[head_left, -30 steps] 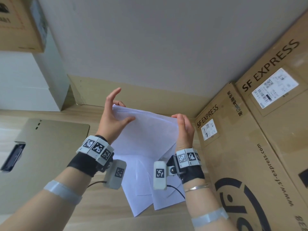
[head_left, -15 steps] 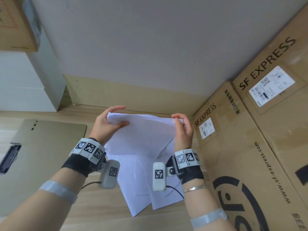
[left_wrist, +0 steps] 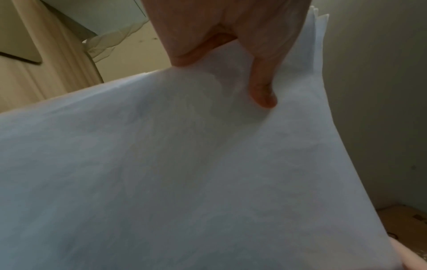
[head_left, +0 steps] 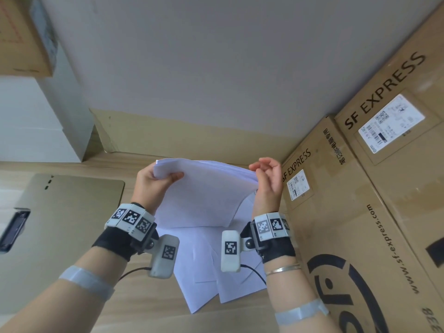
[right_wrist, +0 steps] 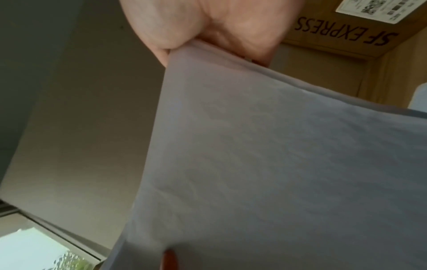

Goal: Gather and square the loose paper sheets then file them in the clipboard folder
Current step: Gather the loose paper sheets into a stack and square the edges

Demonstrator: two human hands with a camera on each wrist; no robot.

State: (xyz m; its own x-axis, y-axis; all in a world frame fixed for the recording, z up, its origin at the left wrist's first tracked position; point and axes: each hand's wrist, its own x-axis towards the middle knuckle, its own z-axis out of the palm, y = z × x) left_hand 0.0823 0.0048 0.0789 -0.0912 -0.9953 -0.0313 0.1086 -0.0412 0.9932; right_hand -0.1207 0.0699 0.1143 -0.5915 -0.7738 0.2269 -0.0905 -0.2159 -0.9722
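I hold a stack of white paper sheets point(head_left: 204, 195) upright above the wooden table. My left hand point(head_left: 165, 175) pinches its top left corner, with the thumb point(left_wrist: 263, 91) on the front and the fingers behind. My right hand point(head_left: 266, 179) is at the stack's right edge. That edge point(right_wrist: 208, 54) lies in the crook by the thumb, and the fingers curl loosely above it, off the paper. More loose sheets point(head_left: 216, 280) lie fanned out on the table under my wrists. The olive clipboard folder point(head_left: 72, 224) lies flat to the left, its black clip point(head_left: 14, 227) at its left edge.
Large SF EXPRESS cartons point(head_left: 360, 236) stand along the right, close to my right hand. A grey wall point(head_left: 216, 80) runs behind the table. A white box point(head_left: 36, 121) with a cardboard box point(head_left: 21, 37) on top stands at the back left.
The stack has come lower. My left hand went from raised, spread fingers to a pinch on the corner. My right fingers have lifted off the stack's right edge and curled.
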